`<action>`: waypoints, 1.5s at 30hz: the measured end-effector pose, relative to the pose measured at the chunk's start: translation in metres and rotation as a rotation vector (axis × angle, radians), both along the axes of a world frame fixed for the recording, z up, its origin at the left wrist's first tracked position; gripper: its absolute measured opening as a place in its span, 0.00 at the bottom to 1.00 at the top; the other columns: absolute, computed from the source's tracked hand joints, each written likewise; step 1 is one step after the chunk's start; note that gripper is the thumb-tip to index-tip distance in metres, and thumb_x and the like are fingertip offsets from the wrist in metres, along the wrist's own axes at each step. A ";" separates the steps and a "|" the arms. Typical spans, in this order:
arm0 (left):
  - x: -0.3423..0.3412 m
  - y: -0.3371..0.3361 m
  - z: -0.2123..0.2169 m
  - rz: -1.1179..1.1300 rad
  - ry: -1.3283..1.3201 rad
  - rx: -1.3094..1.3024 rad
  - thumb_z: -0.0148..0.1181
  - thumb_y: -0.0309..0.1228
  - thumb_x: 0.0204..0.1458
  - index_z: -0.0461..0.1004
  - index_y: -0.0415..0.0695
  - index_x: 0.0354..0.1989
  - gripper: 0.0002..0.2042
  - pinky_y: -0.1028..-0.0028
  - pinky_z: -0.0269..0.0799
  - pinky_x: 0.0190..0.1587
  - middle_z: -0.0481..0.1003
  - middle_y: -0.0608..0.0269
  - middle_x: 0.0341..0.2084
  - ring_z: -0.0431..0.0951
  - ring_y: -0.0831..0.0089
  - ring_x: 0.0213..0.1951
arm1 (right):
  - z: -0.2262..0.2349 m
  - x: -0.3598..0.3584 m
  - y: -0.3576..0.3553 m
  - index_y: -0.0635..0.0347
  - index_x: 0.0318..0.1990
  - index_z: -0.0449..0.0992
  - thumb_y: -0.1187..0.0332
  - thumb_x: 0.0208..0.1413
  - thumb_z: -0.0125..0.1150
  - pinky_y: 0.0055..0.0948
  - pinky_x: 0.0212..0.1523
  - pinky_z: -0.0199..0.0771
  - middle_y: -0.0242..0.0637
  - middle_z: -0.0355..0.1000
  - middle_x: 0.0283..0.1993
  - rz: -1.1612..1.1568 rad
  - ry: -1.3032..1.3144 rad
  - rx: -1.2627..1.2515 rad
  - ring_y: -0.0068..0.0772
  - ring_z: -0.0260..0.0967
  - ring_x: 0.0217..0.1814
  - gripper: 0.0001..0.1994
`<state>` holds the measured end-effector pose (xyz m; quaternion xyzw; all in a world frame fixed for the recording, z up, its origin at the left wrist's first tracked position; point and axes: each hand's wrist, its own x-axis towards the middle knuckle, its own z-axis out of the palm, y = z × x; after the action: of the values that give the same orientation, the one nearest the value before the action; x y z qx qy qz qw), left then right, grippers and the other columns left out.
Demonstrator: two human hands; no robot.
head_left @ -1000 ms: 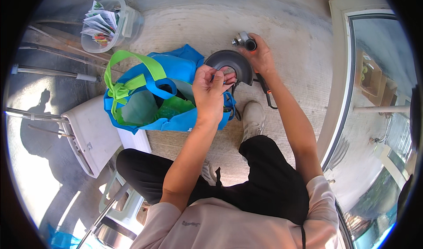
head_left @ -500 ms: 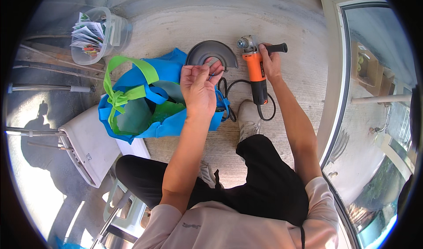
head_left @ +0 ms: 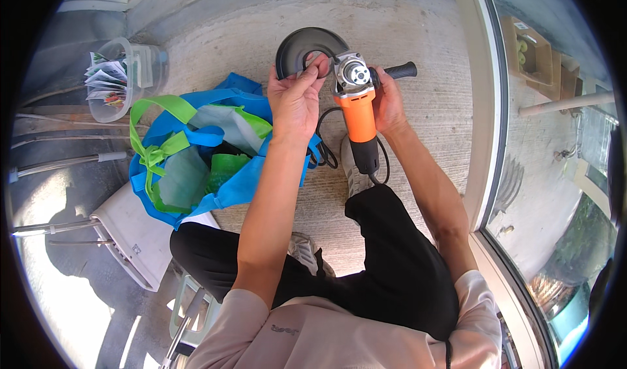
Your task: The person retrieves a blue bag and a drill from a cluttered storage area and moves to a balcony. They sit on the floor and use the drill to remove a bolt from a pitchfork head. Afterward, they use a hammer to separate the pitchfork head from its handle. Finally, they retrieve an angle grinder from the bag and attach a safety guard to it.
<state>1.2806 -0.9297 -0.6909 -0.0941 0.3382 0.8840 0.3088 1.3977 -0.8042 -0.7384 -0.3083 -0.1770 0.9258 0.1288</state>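
Pinched in my left hand (head_left: 294, 101) is a black, rounded grinder wheel guard (head_left: 294, 49), its open collar close to my fingers. My right hand (head_left: 388, 104) grips an orange and black angle grinder (head_left: 357, 117) near the base of its black side handle (head_left: 400, 70). The grinder's metal head (head_left: 354, 74) faces up with the spindle showing, and its right-hand side is partly covered by my fingers. Guard and head are side by side; I cannot tell whether they touch. A black power cord (head_left: 326, 153) loops down behind the grinder.
Left of my arm stands a blue bag (head_left: 222, 202) with green handles. Beyond it is a clear plastic tub (head_left: 136, 75) of printed papers. A white folded panel (head_left: 134, 238) and metal poles lie at left. A glass door frame (head_left: 480, 192) runs along the right.
The grinder has been raised and moved left toward the guard, its head turned so the spindle faces up. The guard has tilted, showing more of its round face.
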 end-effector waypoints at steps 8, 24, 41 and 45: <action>0.004 0.007 -0.014 -0.022 0.104 -0.041 0.55 0.15 0.56 0.67 0.36 0.48 0.12 0.60 0.75 0.56 0.76 0.46 0.43 0.79 0.55 0.48 | -0.027 -0.001 -0.011 0.59 0.45 0.70 0.57 0.64 0.51 0.45 0.46 0.77 0.41 0.74 0.45 -0.012 0.000 -0.050 0.39 0.74 0.46 0.14; -0.009 -0.003 -0.028 -0.008 -0.143 -0.030 0.52 0.26 0.61 0.65 0.36 0.47 0.10 0.53 0.79 0.49 0.76 0.44 0.40 0.81 0.55 0.44 | -0.042 -0.002 -0.011 0.64 0.43 0.73 0.61 0.63 0.53 0.37 0.37 0.78 0.40 0.74 0.38 -0.053 -0.249 0.196 0.33 0.74 0.37 0.13; -0.023 -0.009 -0.059 0.055 -0.283 -0.087 0.45 0.24 0.63 0.63 0.29 0.49 0.11 0.52 0.78 0.51 0.74 0.40 0.41 0.80 0.48 0.44 | -0.067 -0.004 -0.007 0.67 0.45 0.66 0.56 0.56 0.62 0.40 0.31 0.81 0.42 0.72 0.37 -0.024 -0.488 0.297 0.35 0.74 0.34 0.22; -0.023 -0.006 -0.062 0.018 -0.281 -0.078 0.46 0.24 0.63 0.62 0.29 0.48 0.11 0.52 0.78 0.52 0.74 0.40 0.40 0.80 0.48 0.44 | -0.074 -0.002 -0.003 0.64 0.48 0.69 0.55 0.57 0.61 0.38 0.35 0.78 0.39 0.71 0.41 -0.025 -0.437 0.161 0.33 0.72 0.39 0.21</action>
<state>1.2577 -0.9354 -0.7529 -0.2322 0.3249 0.8510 0.3412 1.3960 -0.8069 -0.8129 -0.4925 -0.2699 0.8182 0.1231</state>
